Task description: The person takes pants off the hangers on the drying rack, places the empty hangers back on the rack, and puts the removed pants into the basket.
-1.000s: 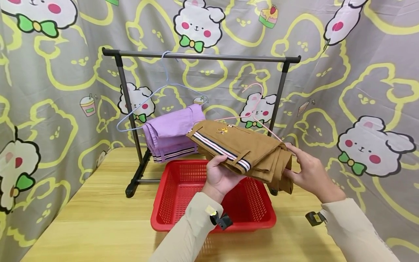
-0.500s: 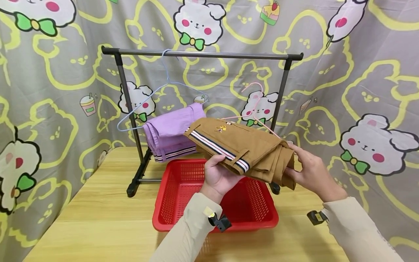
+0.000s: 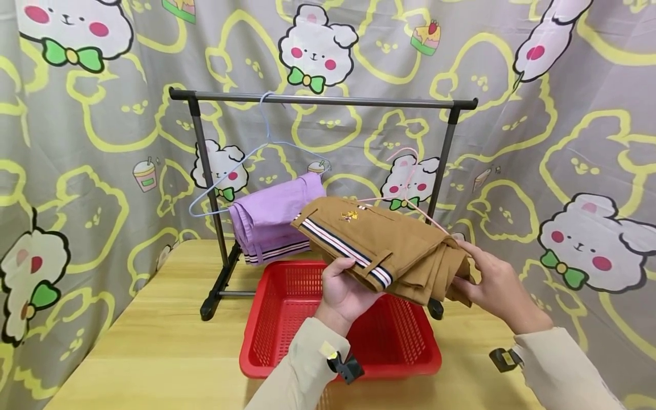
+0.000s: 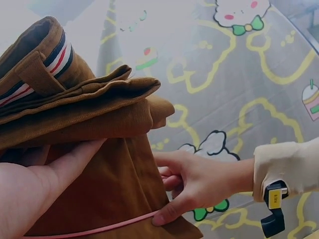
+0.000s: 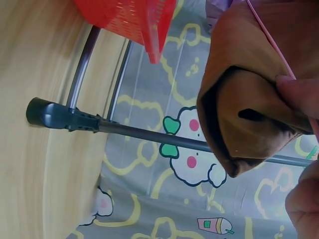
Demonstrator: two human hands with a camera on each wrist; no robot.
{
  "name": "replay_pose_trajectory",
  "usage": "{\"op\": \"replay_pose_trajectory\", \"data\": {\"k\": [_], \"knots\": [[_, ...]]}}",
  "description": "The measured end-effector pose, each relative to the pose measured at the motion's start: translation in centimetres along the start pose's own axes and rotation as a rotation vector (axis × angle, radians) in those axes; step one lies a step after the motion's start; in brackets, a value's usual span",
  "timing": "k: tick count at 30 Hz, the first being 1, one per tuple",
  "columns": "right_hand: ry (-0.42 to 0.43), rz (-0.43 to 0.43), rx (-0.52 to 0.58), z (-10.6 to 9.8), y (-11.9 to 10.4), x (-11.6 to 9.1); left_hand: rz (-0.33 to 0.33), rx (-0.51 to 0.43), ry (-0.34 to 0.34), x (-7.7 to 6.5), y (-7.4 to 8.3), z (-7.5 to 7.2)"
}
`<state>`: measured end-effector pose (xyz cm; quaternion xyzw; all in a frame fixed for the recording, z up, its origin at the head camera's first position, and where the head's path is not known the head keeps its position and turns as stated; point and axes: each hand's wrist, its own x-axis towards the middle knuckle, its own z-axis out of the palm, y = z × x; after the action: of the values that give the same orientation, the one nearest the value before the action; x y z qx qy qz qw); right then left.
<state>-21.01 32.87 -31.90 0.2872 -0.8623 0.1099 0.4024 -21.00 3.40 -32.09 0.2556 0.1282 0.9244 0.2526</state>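
Folded brown trousers with a striped waistband hang over a pink hanger, tilted above the basket. My left hand holds them from below at the waistband, thumb at the near edge; most of its fingers are hidden under the cloth. At the other end, my right hand pinches the trousers against the hanger's bar, with its thumb on the bar in the left wrist view. The hanger's hook stands below the rack's rail, off it. Behind, folded purple trousers hang on a blue hanger.
A black metal clothes rack stands on the wooden table, the blue hanger hooked on its rail. In front of it sits a red perforated basket, partly hidden by my left arm. A patterned curtain surrounds the table.
The head view has tilted up slightly, so the scene sits lower. My right hand and the trousers' right end have shifted slightly right; both hands keep their hold.
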Motion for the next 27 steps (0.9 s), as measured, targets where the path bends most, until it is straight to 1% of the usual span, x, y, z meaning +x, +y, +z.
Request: {"op": "replay_pose_trajectory", "data": {"k": [7, 11, 15, 19, 27], "knots": [[0.012, -0.011, 0.016, 0.4, 0.2, 0.1, 0.017, 0.002, -0.035, -0.4, 0.4, -0.1], [0.016, -0.015, 0.008, 0.4, 0.1, 0.3, 0.026, 0.003, -0.039, -0.7, 0.6, 0.0], [0.008, -0.002, -0.004, 0.3, -0.1, 0.2, 0.021, 0.013, -0.035, -0.9, 0.6, 0.0], [0.006, 0.016, -0.013, 0.4, -0.3, 0.1, 0.016, 0.023, -0.049, -0.9, 0.7, -0.1], [0.027, 0.021, -0.017, 0.6, -0.4, -0.2, 0.009, 0.032, -0.062, -1.3, 0.8, -0.5]]}}
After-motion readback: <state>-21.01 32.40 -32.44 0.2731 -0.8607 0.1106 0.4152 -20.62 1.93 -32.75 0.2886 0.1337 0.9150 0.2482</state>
